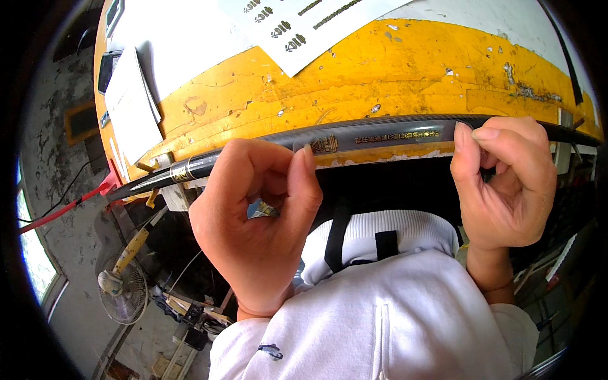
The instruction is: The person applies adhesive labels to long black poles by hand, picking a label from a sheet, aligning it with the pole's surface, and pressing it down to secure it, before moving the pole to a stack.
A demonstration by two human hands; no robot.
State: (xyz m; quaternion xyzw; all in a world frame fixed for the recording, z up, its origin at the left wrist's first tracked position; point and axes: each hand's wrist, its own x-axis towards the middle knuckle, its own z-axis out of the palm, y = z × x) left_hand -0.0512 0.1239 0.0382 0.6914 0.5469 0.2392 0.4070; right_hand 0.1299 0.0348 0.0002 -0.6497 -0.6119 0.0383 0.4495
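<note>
A long black rod (278,139) with a woven pattern and gold bands near its left end lies across the front edge of the yellow table. Over its near side stretches a clear decal strip (392,137) with gold print. My left hand (263,231) pinches the strip's left end between thumb and curled fingers. At the other end, my right hand (510,183) pinches it between thumb and forefinger. The strip looks taut and lies along the rod; whether its whole length touches the rod, I cannot tell.
A white sheet (297,58) with more gold prints lies on the worn yellow tabletop (380,76). Folded white papers (130,107) sit at the table's left. Blocks (174,193) hold the rod near its left end. A fan (123,294) stands lower left, beside tools.
</note>
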